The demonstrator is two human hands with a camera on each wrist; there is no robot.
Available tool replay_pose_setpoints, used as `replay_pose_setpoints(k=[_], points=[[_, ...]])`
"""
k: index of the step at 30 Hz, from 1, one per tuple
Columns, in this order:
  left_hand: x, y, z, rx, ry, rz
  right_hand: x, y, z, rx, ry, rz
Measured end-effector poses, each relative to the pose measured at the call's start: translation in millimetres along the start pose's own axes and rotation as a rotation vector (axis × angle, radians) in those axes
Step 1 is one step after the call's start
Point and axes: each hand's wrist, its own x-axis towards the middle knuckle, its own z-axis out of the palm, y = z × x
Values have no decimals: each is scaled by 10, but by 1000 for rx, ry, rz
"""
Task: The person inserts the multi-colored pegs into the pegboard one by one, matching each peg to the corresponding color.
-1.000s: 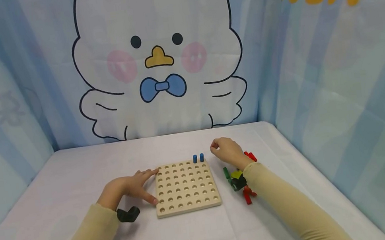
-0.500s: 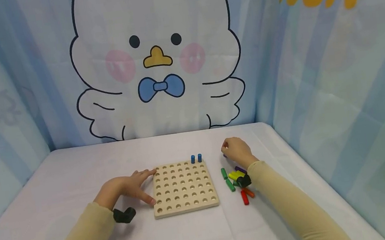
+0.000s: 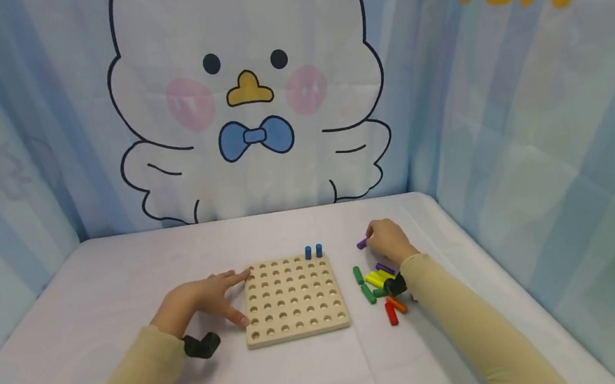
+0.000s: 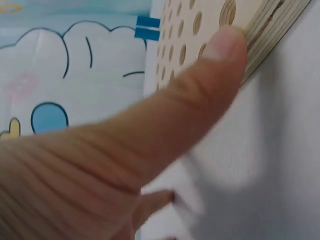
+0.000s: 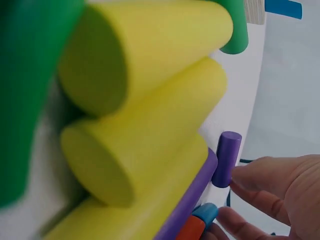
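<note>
"When I look at the back, I see a huge white duck [image 3: 241,27] on blue cloth [image 3: 507,129]. What's in front?"

"A big white table [image 3: 301,378]. On it lies a flat wooden board [image 3: 295,302], full of round holes."

"Where are the person's hands?"

"The left hand [image 3: 200,301] is at the board's left side, fingers spread out. It isn't grabbing. Its thumb and a fingertip just touch the edge."

"And the right hand [image 3: 388,238]?"

"Out past the pegs, with bent fingers. I can't tell if it's pinching anything. The thumb tip is right beside a purple peg [image 5: 227,160], and other fingers are close to a light blue peg [image 5: 205,212]."

"What about the other little pegs?"

"Two dark blue pegs [image 3: 308,253] stand up in the back row, at the right end. Right of the board lie loose ones: green [image 3: 369,294], yellow [image 3: 376,279], another purple [image 3: 385,269], orange [image 3: 396,304] and red [image 3: 391,313]."
</note>
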Motion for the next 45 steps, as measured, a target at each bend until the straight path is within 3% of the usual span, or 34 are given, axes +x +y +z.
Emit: replay_pose_setpoints(k=[4,7,23,39,45], points=[[-26,125,-24,57,46,-92,31,23,-16,20,-18,2],[-25,190,-43,84,70,-115,52,44,-16,22,-22,2],[-26,143,-44,90,34,-122,14,-8,-46,123,-15,25],[-48,105,-50,91,23,-121,63,-283,-76,144,44,-16],[-33,110,-39,91,17,-123,3,-392,-70,235,75,-34]])
